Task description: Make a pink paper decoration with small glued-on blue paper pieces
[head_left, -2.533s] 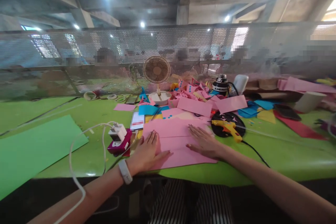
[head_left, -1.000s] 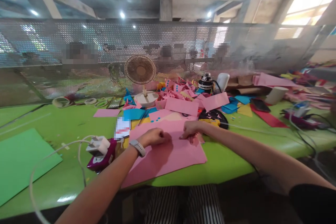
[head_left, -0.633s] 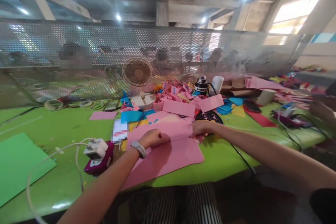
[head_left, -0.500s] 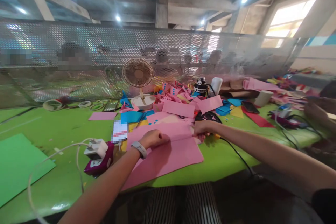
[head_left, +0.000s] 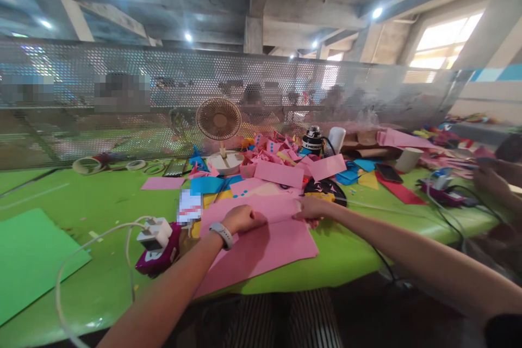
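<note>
A large pink paper sheet lies in front of me, with a crease or layer edge running across its middle. My left hand, wearing a grey watch, rests on the sheet near that line with its fingers curled in. At the right end of the line, my right hand has its fingers closed on the paper's edge. Just behind the right hand is a black round object with a yellow item on it, partly covered. Pink paper strips lie beyond the sheet.
A small fan stands at the back, beside a pile of paper scraps and a black bottle. To the left are a purple power strip with white plugs and a green sheet. A phone lies on the right. Another person's arm shows at far right.
My right hand has shifted a little left, onto the edge of the pink paper, uncovering more of the black round object and yellow item. The left hand stays on the sheet. The view has tilted slightly.
</note>
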Demonstrator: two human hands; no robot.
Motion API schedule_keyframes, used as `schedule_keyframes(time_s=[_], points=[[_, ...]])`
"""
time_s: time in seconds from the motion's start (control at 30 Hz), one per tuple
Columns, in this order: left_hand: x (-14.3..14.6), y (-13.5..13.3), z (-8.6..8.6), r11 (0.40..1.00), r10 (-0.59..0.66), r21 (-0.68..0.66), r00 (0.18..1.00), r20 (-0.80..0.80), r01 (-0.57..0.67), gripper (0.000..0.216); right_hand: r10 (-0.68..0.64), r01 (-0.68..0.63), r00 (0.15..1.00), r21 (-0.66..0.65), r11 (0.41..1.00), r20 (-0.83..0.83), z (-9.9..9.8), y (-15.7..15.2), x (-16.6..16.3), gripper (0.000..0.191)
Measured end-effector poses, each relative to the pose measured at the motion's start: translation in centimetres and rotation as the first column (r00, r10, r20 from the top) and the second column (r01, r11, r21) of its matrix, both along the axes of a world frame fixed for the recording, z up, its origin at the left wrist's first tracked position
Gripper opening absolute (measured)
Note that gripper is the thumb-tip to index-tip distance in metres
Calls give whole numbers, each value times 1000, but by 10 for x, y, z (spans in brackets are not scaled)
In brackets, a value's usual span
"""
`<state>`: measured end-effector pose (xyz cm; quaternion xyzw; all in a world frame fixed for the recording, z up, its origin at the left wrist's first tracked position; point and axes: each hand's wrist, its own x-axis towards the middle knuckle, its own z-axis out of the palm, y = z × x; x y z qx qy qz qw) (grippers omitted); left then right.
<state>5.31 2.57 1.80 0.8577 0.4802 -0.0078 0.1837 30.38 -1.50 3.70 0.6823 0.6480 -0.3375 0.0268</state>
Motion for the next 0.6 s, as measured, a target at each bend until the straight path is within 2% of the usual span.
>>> schedule_keyframes(time_s=[0.13, 0.33, 0.6], points=[[0, 1, -2, 1000, -17, 25, 1000, -6, 17, 63, -36, 34, 999, -47, 998, -35, -12, -4, 1, 41], [1, 2, -2, 1000, -21, 11, 1000, -2, 21, 62, -168, 155, 982, -134, 979, -90, -27, -10, 13, 50], [1, -2, 1, 1000, 4, -4, 1000, 12, -4, 60, -230, 221, 968, -88, 971, -103, -32, -18, 20, 51]])
